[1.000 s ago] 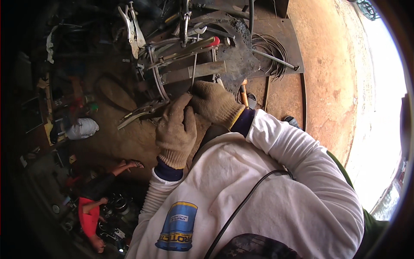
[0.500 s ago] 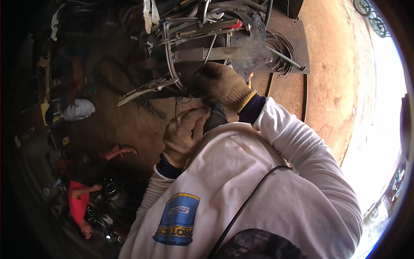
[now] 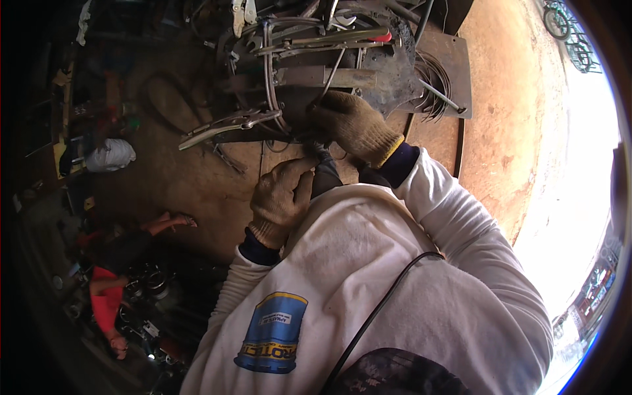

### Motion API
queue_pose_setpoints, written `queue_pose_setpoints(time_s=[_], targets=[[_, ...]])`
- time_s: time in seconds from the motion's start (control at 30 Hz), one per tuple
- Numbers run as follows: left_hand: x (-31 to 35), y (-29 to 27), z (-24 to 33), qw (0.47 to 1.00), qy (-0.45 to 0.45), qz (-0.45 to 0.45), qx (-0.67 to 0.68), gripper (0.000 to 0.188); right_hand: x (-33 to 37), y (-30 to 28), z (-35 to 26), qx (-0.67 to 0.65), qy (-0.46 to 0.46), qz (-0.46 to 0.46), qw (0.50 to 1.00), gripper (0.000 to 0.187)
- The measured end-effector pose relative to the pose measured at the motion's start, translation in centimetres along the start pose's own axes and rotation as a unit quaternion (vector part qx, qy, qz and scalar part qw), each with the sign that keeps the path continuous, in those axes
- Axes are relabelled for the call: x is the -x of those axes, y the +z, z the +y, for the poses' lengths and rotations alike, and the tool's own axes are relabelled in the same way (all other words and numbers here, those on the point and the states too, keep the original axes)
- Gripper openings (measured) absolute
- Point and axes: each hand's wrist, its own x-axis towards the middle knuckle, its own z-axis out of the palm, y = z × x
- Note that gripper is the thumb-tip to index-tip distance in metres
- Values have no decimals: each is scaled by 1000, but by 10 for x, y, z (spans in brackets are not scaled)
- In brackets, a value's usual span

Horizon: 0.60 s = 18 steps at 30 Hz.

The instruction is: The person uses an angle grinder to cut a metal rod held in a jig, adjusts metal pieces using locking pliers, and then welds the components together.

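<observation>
Both my hands wear brown knit gloves. My right hand (image 3: 355, 128) is at the near edge of a dark metal workpiece (image 3: 303, 105), its fingers bent and their tips hidden against it. What it grips, if anything, does not show. A thin metal rod (image 3: 334, 71) slants down toward these fingers. My left hand (image 3: 282, 197) is lower, in front of my shirt, with fingers curled toward the thumb; anything between them cannot be made out. Left of the right hand, a long-jawed locking clamp (image 3: 230, 126) grips the workpiece's edge. Another locking clamp (image 3: 322, 43) lies across it farther back.
More locking pliers (image 3: 243, 14) stand at the back. A coil of wire (image 3: 431, 82) lies on a metal sheet (image 3: 461, 66) at the right, beside a metal bar (image 3: 442, 97). A person in red (image 3: 108, 303) is at lower left, near dark machine parts (image 3: 155, 283). A black cable (image 3: 375, 309) crosses my shirt.
The view has shifted slightly, so the bench and clamps appear a little farther right. My right hand stays at the workpiece edge; my left hand now sits slightly farther from it.
</observation>
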Motion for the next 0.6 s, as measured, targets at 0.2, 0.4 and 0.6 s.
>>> queue_pose_setpoints(time_s=[0.2,0.4,0.6], targets=[[-4,-2,3,1000,-14,-4,21,20,0,7,14,-121,12,-25,992,31],[-11,0,-4,997,49,51,26,22,4,1,8,132,-116,0,984,27],[-28,9,1,984,61,157,-53,28,6,2,13,121,-183,11,976,27]])
